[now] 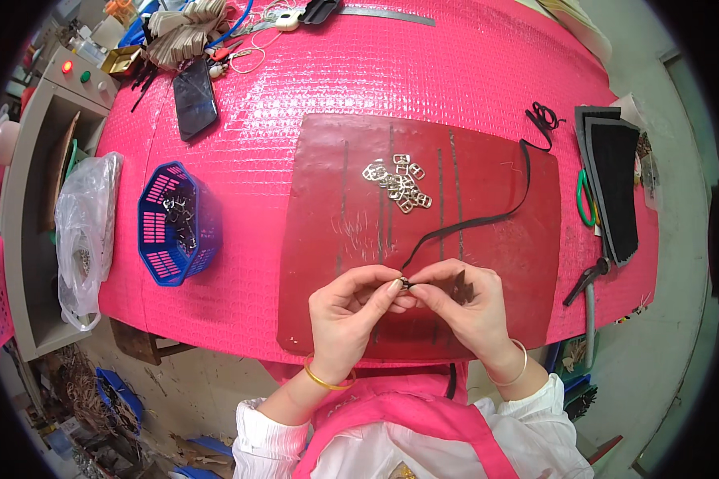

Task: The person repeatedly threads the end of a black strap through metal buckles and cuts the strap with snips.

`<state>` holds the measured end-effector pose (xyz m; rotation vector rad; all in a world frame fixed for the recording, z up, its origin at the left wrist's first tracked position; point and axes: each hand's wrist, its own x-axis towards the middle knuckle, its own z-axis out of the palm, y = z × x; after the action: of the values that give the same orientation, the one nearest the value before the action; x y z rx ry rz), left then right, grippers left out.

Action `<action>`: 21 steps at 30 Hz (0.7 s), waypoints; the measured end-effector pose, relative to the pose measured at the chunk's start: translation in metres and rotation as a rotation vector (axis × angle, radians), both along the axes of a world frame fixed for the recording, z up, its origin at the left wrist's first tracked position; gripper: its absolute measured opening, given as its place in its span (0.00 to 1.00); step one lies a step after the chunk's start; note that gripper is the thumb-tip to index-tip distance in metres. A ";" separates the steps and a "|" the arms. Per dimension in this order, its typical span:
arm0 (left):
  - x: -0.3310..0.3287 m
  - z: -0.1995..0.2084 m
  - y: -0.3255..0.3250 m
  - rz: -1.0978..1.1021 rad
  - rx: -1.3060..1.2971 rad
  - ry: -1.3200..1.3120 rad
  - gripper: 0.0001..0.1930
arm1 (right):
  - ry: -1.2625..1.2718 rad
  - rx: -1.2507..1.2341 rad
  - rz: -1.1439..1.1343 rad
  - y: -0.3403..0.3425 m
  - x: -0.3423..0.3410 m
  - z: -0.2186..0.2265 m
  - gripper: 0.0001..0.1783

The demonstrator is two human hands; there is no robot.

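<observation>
My left hand (350, 307) and my right hand (463, 307) meet over the near part of a dark red mat (503, 263). Between the fingertips of both is a small metal buckle (406, 283), largely covered. A thin black strap (471, 223) runs from this pinch up to the far right, ending in a loose coil. Both hands are closed, the left around the buckle and the right at the strap beside it. Dark flat pieces (461, 288) stick up from among my right hand's fingers. Beyond the hands lies a pile of silvery buckles (403, 185).
On the left stands a blue plastic basket (208, 239) holding small dark metal parts. A phone (194, 100) lies behind it, near cables. Black sheets (611, 184) and green-handled scissors (586, 198) are at the right. A plastic bag (88, 231) hangs by the grey cabinet.
</observation>
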<state>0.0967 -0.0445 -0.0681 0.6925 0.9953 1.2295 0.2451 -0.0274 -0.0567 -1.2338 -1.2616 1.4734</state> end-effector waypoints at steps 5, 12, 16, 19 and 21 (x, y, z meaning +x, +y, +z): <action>0.003 -0.001 0.000 -0.009 0.064 0.104 0.08 | -0.018 0.087 0.009 0.000 0.005 -0.007 0.03; -0.019 -0.005 0.033 -0.510 0.197 0.353 0.06 | -0.373 0.315 0.256 0.015 0.018 0.023 0.03; -0.015 0.003 0.026 -0.499 0.010 0.281 0.06 | -0.488 0.385 0.307 0.019 0.020 0.029 0.03; -0.013 0.006 0.022 -0.437 0.024 0.312 0.05 | -0.485 0.327 0.337 0.021 0.020 0.030 0.03; -0.012 0.011 0.023 -0.421 0.021 0.434 0.05 | -0.499 0.339 0.330 0.023 0.021 0.029 0.03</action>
<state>0.0851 -0.0216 -0.0571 1.1523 1.1150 0.7339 0.2660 -0.0047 -0.0274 -1.2396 -2.0372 1.1267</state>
